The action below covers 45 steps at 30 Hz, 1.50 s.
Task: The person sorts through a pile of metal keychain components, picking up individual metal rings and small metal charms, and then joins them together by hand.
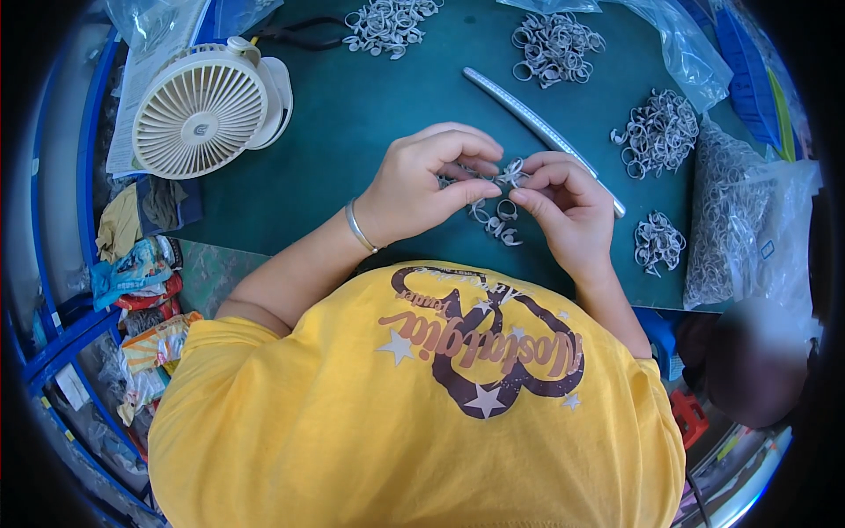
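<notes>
Small grey metal rings (512,172) are between my two hands over the green table. My right hand (576,207) pinches one of them between thumb and fingertips. My left hand (431,180) curls its thumb and fingers around a few more rings, partly hidden inside it. Just under my fingertips, several loose rings (506,211) lie on the table. Beyond my right hand a silver ring-sizing stick (537,128) with marks along it lies slantwise.
Piles of rings lie at the far middle (392,25), far right (556,48), right (660,132) and near right (658,242). A clear bag of rings (726,211) stands at the right edge. Left are a cream fan (201,119) and black-handled pliers (304,33).
</notes>
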Tool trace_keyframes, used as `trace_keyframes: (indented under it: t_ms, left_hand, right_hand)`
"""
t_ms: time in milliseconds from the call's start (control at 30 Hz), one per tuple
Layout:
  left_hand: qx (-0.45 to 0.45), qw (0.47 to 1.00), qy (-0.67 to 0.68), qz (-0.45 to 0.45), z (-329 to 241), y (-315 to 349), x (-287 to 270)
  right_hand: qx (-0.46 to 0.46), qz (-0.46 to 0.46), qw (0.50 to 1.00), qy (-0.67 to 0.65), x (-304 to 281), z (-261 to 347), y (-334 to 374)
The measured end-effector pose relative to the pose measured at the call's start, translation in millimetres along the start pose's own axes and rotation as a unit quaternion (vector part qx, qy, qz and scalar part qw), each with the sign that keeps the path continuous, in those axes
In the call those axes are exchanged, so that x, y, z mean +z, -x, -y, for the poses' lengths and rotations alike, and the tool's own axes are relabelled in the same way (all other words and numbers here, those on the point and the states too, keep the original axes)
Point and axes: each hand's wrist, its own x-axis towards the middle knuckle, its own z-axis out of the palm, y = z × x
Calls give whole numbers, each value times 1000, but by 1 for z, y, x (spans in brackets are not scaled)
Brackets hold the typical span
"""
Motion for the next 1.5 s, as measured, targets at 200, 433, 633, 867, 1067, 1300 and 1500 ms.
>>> trace_keyframes:
  t_ms: [200,433,633,867,1067,1300,1500]
  left_hand:
    - [14,996,-83,27,6,5,0]
    - [-83,994,-22,64,1,5,-3]
    - [108,972,-201,60,4,3,-8]
    - [204,952,-229,2,-3,6,-4]
    - [221,954,-201,0,-3,5,-3]
    - [165,976,-135,37,-1,4,-8]
    - [175,972,-155,32,-2,-1,-10]
  right_hand:
    - [-52,-41,998,14,11,1,1]
    - [-205,8,944,258,2,8,-6]
    - [-190,57,957,212,-4,12,-7]
    - [-3,11,997,71,1,3,0]
    - [8,22,1000,21,5,-1,5]
    - [-32,47,996,66,-2,5,1]
    - [-149,78,967,191,-4,8,-6]
